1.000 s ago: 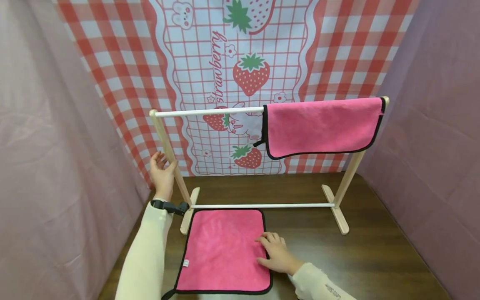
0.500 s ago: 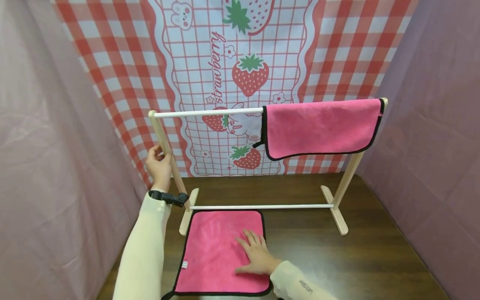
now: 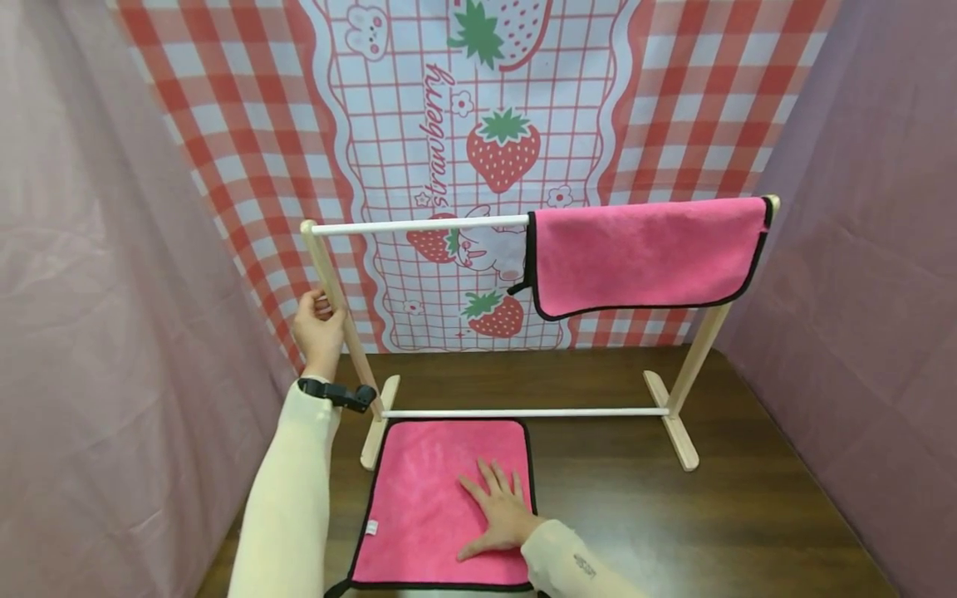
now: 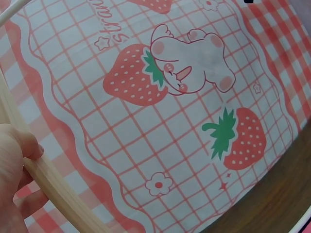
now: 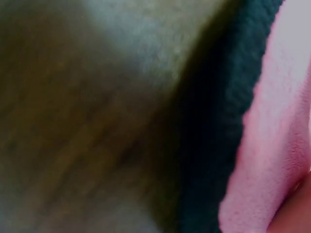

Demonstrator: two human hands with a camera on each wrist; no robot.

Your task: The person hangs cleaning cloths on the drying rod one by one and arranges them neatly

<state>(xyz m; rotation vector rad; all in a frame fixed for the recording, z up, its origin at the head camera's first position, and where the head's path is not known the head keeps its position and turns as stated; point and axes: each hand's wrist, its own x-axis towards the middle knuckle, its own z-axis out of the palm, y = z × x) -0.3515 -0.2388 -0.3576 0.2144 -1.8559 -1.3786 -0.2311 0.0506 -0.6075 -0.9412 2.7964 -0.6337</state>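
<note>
My left hand [image 3: 320,334] grips the left wooden post of a drying rack [image 3: 359,357], about halfway up. In the left wrist view the thumb lies on one side of the post [image 4: 60,195] and the fingers are on the other. With its fingers spread, my right hand [image 3: 503,517] rests flat on a pink towel [image 3: 422,482] that has a black edge and lies flat on the table. A second pink towel [image 3: 650,253] hangs folded over the right part of the rack's white top bar [image 3: 419,223]. In the right wrist view the towel's black edge [image 5: 209,145] is blurred.
The rack's lower white bar [image 3: 523,413] runs just behind the flat towel. A brown wooden table [image 3: 718,523] extends to the right. Pink curtains [image 3: 134,291] close off both sides, and a strawberry-print cloth [image 3: 419,108] hangs behind.
My right hand has moved left from the towel's right edge onto its surface and spread its fingers. The left hand has shifted slightly up the post and closed its fingers around it.
</note>
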